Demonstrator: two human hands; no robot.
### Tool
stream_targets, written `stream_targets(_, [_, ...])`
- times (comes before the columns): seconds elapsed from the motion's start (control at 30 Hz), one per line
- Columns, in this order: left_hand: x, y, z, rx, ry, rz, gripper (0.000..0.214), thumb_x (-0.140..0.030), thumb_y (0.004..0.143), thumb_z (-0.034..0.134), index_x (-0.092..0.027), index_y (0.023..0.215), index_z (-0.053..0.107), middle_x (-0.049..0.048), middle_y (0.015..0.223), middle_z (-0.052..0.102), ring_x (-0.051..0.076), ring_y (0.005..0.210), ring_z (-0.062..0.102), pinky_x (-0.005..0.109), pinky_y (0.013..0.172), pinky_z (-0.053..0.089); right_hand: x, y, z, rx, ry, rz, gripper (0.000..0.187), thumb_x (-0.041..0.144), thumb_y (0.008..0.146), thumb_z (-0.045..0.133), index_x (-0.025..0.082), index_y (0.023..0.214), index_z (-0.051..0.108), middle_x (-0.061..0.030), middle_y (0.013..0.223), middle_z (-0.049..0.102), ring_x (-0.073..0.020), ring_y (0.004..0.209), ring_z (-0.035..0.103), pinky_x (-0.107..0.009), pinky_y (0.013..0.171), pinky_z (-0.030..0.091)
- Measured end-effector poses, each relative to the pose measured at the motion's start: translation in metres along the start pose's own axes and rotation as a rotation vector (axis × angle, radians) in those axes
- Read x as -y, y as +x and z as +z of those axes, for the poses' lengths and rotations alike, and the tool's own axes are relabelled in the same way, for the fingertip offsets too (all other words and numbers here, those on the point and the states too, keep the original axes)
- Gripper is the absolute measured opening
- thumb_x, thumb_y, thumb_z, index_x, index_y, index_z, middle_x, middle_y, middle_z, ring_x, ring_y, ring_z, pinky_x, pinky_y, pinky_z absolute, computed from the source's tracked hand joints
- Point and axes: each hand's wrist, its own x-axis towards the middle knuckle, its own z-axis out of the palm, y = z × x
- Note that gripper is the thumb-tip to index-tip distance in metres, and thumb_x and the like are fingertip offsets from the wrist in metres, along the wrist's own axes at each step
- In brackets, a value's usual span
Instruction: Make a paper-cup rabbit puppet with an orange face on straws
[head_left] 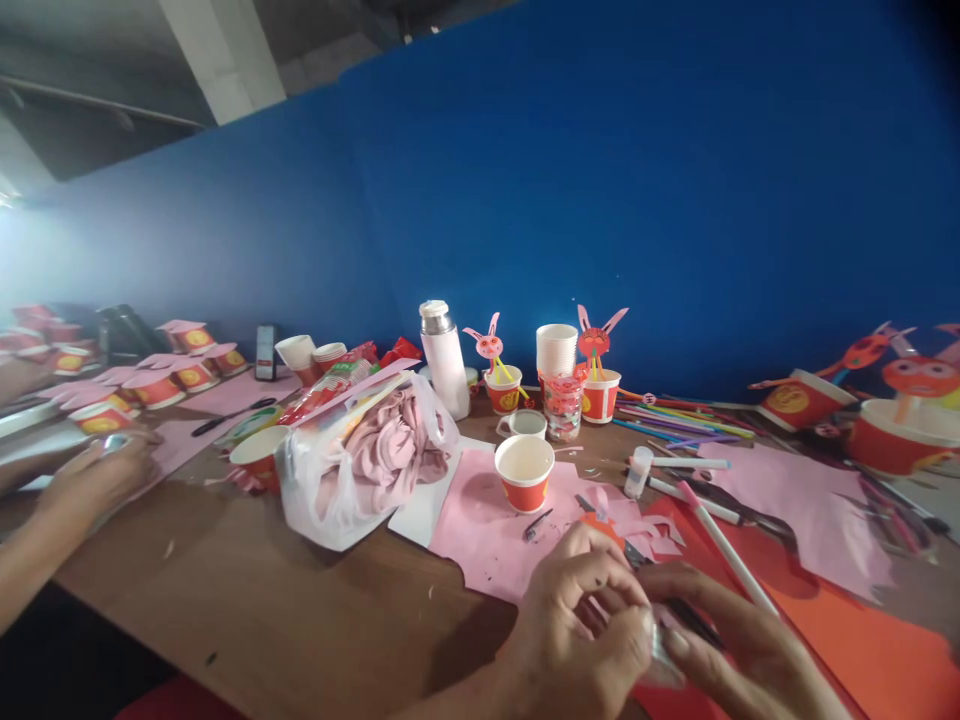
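My left hand and my right hand meet low in the view at the near edge of the wooden table. Both are curled, fingertips pinched together on a small clear shiny piece, perhaps tape or plastic; I cannot make it out. Just beyond the fingers lie pink paper cut-outs, a small orange piece and a white straw. A red-and-white paper cup stands upright on a pink paper sheet past my left hand.
A plastic bag of pink cloth, a white flask, bunny-decorated cups, stacked cups, coloured straws and scissors crowd the table. Orange paper lies right. Another person's hand works at the left by several cups.
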Motion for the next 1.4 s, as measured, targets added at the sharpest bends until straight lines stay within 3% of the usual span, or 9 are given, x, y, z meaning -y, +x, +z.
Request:
stream_targets(0.17, [0.003, 0.000, 0.000, 0.022, 0.026, 0.064, 0.007, -0.013, 0.072, 0.050, -0.015, 0.068, 0.056, 0.0031, 0.084, 0.049, 0.009, 0.065, 0.049, 0.020, 0.054, 0.040, 0.000, 0.000, 0.005, 0.034, 0.052, -0.012, 0.016, 0.036, 0.078, 0.055, 0.025, 0.075, 0.066, -0.0015, 0.072, 0.067, -0.0187, 0.069, 0.063, -0.024, 0.063, 0.051])
stream_targets(0.27, [0.004, 0.000, 0.000, 0.006, 0.049, 0.114, 0.012, -0.017, 0.077, 0.048, -0.015, 0.071, 0.058, 0.0031, 0.081, 0.052, 0.010, 0.067, 0.052, 0.019, 0.055, 0.042, -0.003, -0.003, 0.007, -0.045, 0.058, -0.022, 0.016, 0.036, 0.078, 0.056, 0.025, 0.073, 0.066, -0.0010, 0.071, 0.066, -0.0174, 0.068, 0.062, -0.022, 0.060, 0.049])
stream_targets(0.43, [0.001, 0.001, -0.007, -0.019, 0.294, 0.241, 0.016, -0.019, 0.082, 0.047, -0.016, 0.088, 0.062, 0.0039, 0.083, 0.060, 0.012, 0.073, 0.055, 0.020, 0.063, 0.043, -0.001, -0.007, 0.008, -0.198, 0.090, -0.002, 0.019, 0.037, 0.077, 0.056, 0.022, 0.070, 0.066, -0.0015, 0.069, 0.064, -0.0159, 0.063, 0.060, -0.021, 0.054, 0.048])
stream_targets(0.53, [0.002, 0.008, -0.016, -0.022, 0.414, 0.161, 0.018, -0.022, 0.082, 0.047, -0.016, 0.090, 0.063, 0.0041, 0.084, 0.063, 0.013, 0.073, 0.057, 0.021, 0.063, 0.043, 0.000, -0.006, 0.000, -0.291, 0.124, 0.009, 0.020, 0.038, 0.076, 0.058, 0.021, 0.068, 0.064, -0.0017, 0.067, 0.063, -0.0146, 0.060, 0.059, -0.020, 0.052, 0.048])
stream_targets(0.7, [0.018, 0.027, -0.027, 0.026, 0.659, -0.038, 0.021, -0.023, 0.080, 0.043, -0.017, 0.074, 0.062, 0.0019, 0.074, 0.063, 0.013, 0.065, 0.055, 0.023, 0.057, 0.039, 0.001, -0.005, -0.018, -0.394, 0.263, 0.051, 0.023, 0.041, 0.076, 0.058, 0.020, 0.067, 0.060, 0.0005, 0.063, 0.060, -0.0111, 0.053, 0.055, -0.018, 0.047, 0.045])
stream_targets(0.8, [0.027, 0.038, -0.026, 0.054, 0.822, -0.049, 0.016, -0.023, 0.076, 0.046, -0.017, 0.068, 0.058, 0.0003, 0.067, 0.059, 0.014, 0.060, 0.051, 0.023, 0.053, 0.035, 0.004, -0.004, -0.023, -0.433, 0.293, 0.067, 0.025, 0.043, 0.075, 0.059, 0.020, 0.065, 0.058, 0.0013, 0.062, 0.057, -0.0095, 0.052, 0.052, -0.017, 0.046, 0.042])
stream_targets(1.13, [0.043, 0.046, -0.013, 0.149, 0.993, -0.056, 0.003, -0.021, 0.069, 0.051, -0.018, 0.068, 0.051, 0.0033, 0.073, 0.056, 0.017, 0.065, 0.051, 0.027, 0.056, 0.031, 0.012, -0.003, -0.021, -0.379, 0.372, 0.096, 0.026, 0.044, 0.075, 0.058, 0.019, 0.066, 0.057, 0.0009, 0.062, 0.057, -0.0097, 0.052, 0.050, -0.019, 0.047, 0.041])
stream_targets(1.4, [0.051, 0.045, -0.015, 0.113, 0.961, -0.129, 0.014, -0.022, 0.070, 0.048, -0.019, 0.057, 0.046, -0.0002, 0.061, 0.053, 0.014, 0.058, 0.048, 0.026, 0.053, 0.030, 0.013, -0.005, -0.021, -0.370, 0.401, 0.096, 0.026, 0.042, 0.075, 0.059, 0.018, 0.067, 0.058, 0.0001, 0.062, 0.057, -0.0094, 0.052, 0.050, -0.019, 0.047, 0.041])
